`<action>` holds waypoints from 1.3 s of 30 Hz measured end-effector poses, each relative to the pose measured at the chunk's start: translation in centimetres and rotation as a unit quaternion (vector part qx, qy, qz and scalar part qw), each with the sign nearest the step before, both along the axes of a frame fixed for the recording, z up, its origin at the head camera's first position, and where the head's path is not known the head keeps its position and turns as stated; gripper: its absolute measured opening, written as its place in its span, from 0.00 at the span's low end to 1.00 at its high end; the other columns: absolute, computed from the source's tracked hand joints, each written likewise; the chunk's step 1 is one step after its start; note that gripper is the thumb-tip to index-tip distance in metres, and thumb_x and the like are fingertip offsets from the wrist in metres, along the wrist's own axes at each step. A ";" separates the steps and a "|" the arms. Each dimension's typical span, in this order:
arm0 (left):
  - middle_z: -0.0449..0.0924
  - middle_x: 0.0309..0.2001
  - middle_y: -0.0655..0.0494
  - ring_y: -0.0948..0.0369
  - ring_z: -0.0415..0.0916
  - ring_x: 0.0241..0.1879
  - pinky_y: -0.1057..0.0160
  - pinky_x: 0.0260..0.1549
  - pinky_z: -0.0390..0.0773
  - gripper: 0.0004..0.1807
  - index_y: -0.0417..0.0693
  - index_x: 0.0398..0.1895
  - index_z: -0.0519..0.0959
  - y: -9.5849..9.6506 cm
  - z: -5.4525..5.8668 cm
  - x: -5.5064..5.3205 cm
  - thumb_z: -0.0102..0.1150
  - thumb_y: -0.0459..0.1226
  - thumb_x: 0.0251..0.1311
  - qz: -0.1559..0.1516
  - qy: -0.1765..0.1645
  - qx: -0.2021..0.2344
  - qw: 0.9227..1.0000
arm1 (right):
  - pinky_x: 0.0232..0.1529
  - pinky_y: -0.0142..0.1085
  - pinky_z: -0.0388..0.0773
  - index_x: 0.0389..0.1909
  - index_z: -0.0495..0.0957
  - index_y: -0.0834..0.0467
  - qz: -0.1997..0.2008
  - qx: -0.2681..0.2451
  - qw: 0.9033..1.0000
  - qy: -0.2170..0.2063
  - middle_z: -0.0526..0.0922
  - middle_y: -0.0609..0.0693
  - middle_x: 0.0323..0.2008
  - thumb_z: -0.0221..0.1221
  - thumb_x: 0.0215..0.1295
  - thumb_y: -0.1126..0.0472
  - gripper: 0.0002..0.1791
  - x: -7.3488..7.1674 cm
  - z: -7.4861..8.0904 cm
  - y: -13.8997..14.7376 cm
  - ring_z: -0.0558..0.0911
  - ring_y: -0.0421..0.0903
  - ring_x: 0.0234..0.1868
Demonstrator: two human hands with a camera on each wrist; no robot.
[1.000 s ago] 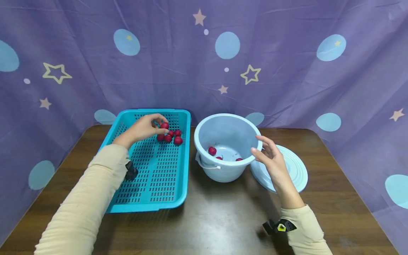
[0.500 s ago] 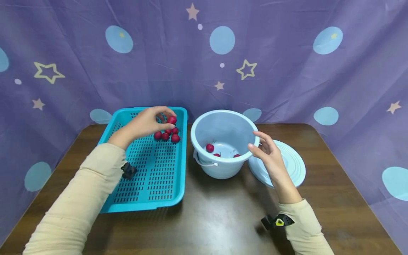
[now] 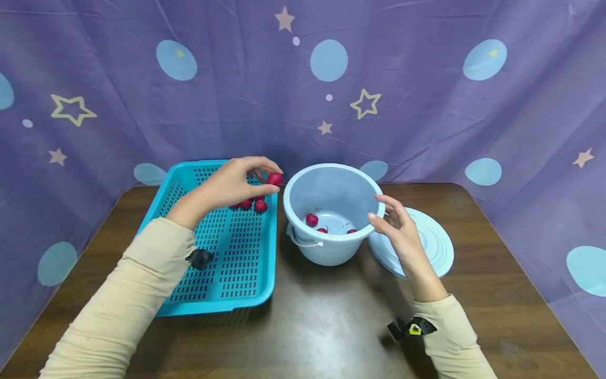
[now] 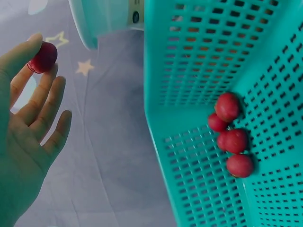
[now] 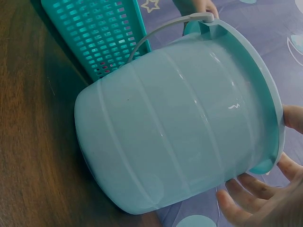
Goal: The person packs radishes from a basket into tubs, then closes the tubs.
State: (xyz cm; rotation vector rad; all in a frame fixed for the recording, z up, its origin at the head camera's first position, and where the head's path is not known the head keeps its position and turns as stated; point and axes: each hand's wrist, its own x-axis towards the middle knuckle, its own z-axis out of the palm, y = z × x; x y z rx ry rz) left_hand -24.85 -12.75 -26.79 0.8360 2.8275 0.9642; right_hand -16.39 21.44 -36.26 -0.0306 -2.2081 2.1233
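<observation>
My left hand pinches a round red radish between thumb and fingertips, above the right rim of the turquoise basket. Seen from the left wrist, the held radish is outside the basket wall, the other fingers spread apart. Several more radishes lie together at one end inside the basket. My right hand grips the right rim of a light blue bucket, thumb and fingers on either side of the rim. Some radishes with thin tails rest on the bucket's floor.
A round light blue lid lies on the wooden table right of the bucket, partly behind my right hand. The bucket's handle hangs down its front left side. A purple curtain with stars stands behind the table.
My left hand has carried the pinched radish rightward from over the radish pile to the basket's right rim. The right hand stays on the bucket's rim. The head view has shifted slightly.
</observation>
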 end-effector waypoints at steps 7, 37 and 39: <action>0.81 0.44 0.60 0.58 0.75 0.45 0.54 0.41 0.78 0.20 0.61 0.54 0.81 1.3 0.5 0.6 0.70 0.50 0.58 -0.016 0.014 -0.009 1.000 | 0.50 0.31 0.75 0.68 0.67 0.55 -0.002 -0.002 1.000 0.002 0.71 0.55 0.62 0.62 0.68 0.59 0.29 0.1 0.0 0.0 0.76 0.43 0.55; 0.79 0.53 0.65 0.64 0.72 0.53 0.57 0.50 0.77 0.20 0.60 0.57 0.81 7.0 -0.8 2.2 0.68 0.46 0.61 -0.144 0.030 -0.059 0.987 | 0.50 0.31 0.75 0.68 0.67 0.55 -0.001 -0.004 1.000 0.003 0.70 0.56 0.63 0.62 0.68 0.59 0.29 0.1 0.0 -0.1 0.76 0.44 0.56; 0.78 0.52 0.66 0.65 0.72 0.52 0.57 0.50 0.76 0.20 0.61 0.57 0.81 7.2 -1.0 2.2 0.68 0.46 0.61 -0.148 0.028 -0.066 0.986 | 0.50 0.31 0.75 0.68 0.67 0.54 -0.002 0.000 1.000 -0.001 0.70 0.56 0.64 0.62 0.68 0.58 0.29 0.1 0.0 -0.1 0.75 0.44 0.56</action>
